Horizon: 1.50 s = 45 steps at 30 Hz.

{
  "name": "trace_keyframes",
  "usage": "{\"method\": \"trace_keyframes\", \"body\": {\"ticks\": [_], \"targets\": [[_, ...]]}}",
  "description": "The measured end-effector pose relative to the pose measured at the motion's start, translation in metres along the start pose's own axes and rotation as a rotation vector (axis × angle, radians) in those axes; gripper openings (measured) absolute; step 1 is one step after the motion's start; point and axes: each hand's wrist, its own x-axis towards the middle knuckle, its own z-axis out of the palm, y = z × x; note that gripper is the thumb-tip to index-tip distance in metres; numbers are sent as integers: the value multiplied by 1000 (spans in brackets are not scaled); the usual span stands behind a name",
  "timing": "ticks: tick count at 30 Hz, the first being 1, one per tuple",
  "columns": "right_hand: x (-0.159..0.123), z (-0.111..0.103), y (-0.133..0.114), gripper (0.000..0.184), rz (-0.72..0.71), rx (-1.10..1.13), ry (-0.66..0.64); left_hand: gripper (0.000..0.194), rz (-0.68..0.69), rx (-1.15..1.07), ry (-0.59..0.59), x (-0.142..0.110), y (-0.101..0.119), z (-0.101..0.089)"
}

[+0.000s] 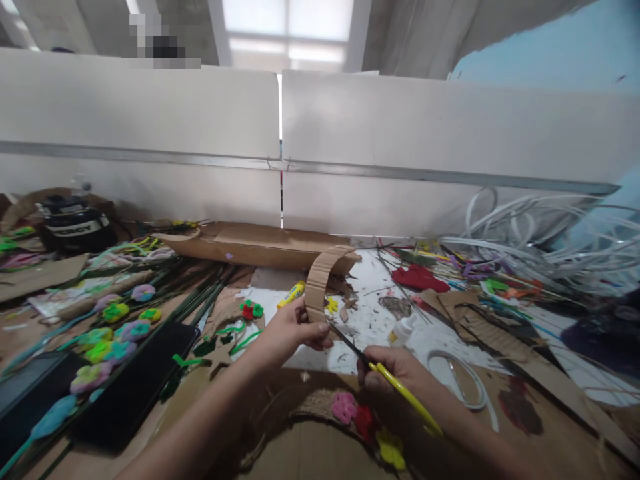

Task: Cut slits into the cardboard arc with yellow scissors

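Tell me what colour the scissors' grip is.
The scissors' grip is bright yellow, and it shows best in the head view.

From my station I log: strip [316, 287], corrugated cardboard, rough and matt. Scissors [406, 393]: glossy yellow plastic handle, dark metal blade [349, 341]. Glue stick [293, 294]: smooth, glossy plastic. Flowers [116, 311]: fuzzy chenille, matt. Panels [150, 113]: smooth white surface, faint sheen, crossed by a metal rail [400, 172]. Coiled strips [540, 240]: white, smooth, plastic by the look of them.
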Motion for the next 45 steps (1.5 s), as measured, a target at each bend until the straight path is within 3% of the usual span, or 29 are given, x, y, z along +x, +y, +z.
{"method": "trace_keyframes", "body": {"ticks": [11,25,33,40,45], "targets": [[-1,-10,-5,74,-154,-468,16,30,-16,47,-41,1,-7,3],[6,-14,11,73,-118,-241,26,38,-42,-4,-56,2,-8,2],[6,-15,18,65,-83,-282,57,35,-36,-5,-21,3,-10,3],[6,-20,11,68,-186,-322,-58,40,-34,-28,-11,3,-9,-1],[5,-22,11,65,-199,-265,-16,45,-36,-31,-18,3,-9,-3]]}}
